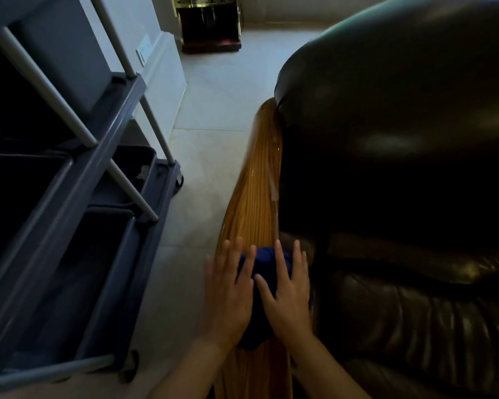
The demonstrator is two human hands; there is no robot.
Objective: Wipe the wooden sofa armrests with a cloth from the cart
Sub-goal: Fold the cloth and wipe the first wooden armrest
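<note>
A glossy wooden armrest [254,197] runs from the bottom centre away towards the sofa's back. A dark blue cloth [264,263] lies on its near part. My left hand [228,295] and my right hand [288,295] press flat on the cloth side by side, fingers spread and pointing forward. Most of the cloth is hidden under my palms; a bit shows between the fingers and below the wrists. The armrest's far part shines with reflected light.
The dark leather sofa [401,139] fills the right side. A grey cleaning cart [104,156] with dark bins and metal posts stands at the left, a strip of pale tiled floor [202,156] between it and the armrest. A dark cabinet [211,24] stands at the back.
</note>
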